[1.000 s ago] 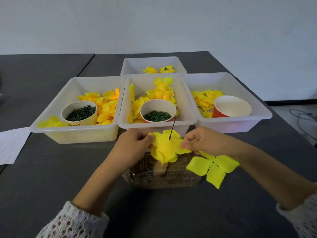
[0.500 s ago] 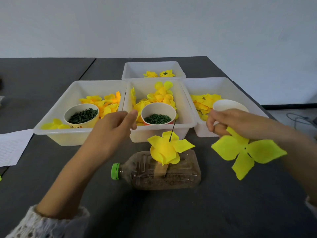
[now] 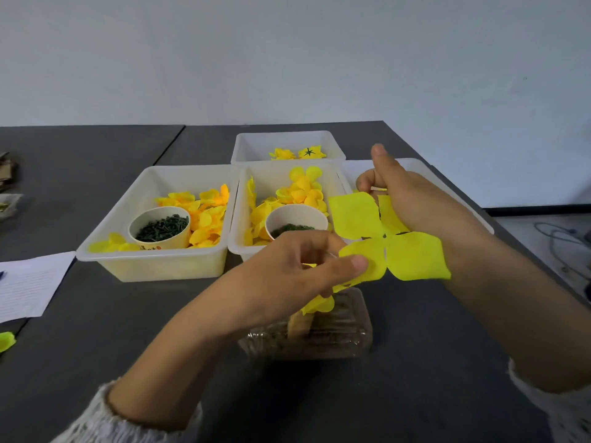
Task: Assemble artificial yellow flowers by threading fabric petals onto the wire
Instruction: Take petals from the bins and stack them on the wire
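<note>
Holding a flat, bright yellow fabric petal piece [image 3: 390,238] with four rounded lobes, both hands pinch it above a clear plastic bottle [image 3: 319,334]. Left hand [image 3: 297,266] grips the lower lobe; right hand [image 3: 406,199] grips the upper lobe. Below the grip sits a soft yellow flower [image 3: 319,303].

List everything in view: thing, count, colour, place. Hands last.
Four-lobed fabric petal piece: one, bright yellow, held up between both hands.
Partly built flower: one, yellow, on the bottle under the left hand.
Clear plastic bottle: one, lying on the table.
Plastic bins: four, white, behind the bottle; at least three hold yellow petals.
Paper cups: two visible, holding dark green bits.
Lined paper sheet: one, white, table's left.
Table: dark grey.
Left hand: pinches a lower lobe.
Right hand: grips the upper lobes.
</note>
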Demonstrator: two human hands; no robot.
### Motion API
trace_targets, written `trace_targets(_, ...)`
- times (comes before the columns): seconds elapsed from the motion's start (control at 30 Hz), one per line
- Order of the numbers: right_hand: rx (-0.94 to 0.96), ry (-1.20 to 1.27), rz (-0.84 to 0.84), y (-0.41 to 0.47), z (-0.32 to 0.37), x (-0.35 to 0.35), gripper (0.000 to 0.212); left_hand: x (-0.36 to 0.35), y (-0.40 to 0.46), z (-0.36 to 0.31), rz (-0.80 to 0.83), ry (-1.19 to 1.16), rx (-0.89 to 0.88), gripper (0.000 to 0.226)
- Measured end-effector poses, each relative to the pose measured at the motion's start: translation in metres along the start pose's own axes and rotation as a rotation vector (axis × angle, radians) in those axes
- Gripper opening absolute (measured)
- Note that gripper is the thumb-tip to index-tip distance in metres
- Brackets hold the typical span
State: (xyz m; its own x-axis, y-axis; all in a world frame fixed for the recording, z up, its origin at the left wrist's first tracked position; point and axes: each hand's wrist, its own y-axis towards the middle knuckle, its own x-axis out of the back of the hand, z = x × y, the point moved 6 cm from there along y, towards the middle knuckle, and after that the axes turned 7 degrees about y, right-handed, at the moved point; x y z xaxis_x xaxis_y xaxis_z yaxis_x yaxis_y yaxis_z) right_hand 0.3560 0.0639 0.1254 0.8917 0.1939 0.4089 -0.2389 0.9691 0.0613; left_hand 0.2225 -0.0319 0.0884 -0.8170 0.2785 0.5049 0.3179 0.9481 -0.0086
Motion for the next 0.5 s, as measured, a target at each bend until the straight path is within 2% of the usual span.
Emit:
trace_targets(0.1, -0.058, 0.092, 0.001, -0.005, -0.009, -0.005, 0.063, 0.004, 0.0, -0.002, -0.071, -0.072, -0.008, 0.038)
trace_targets(0.2, -0.193, 0.506, 0.154, -0.021, -0.022, -0.018, 0.053, 0.012, 0.001, 0.004, -0.133, -0.155, 0.032, 0.026)
trace_targets(0.27, -0.195, 0.747, 0.301, -0.029, -0.021, -0.021, 0.052, 0.016, 0.0, 0.009, -0.112, -0.232, 0.055, 0.022)
trace_targets(0.37, -0.027, 0.896, 0.422, -0.034, -0.014, -0.01, 0.042, 0.011, -0.002, 0.011, -0.001, -0.446, 0.077, 0.018)
trace_targets(0.43, 0.155, 0.866, 0.488, -0.04, -0.004, -0.002, 0.033, 0.007, -0.001, 0.01, 0.095, -0.604, 0.107, 0.016)
trace_targets(0.5, 0.307, 0.719, 0.488, -0.047, 0.006, 0.005, 0.035, 0.006, 0.0, 0.009, 0.187, -0.707, 0.144, 0.014)
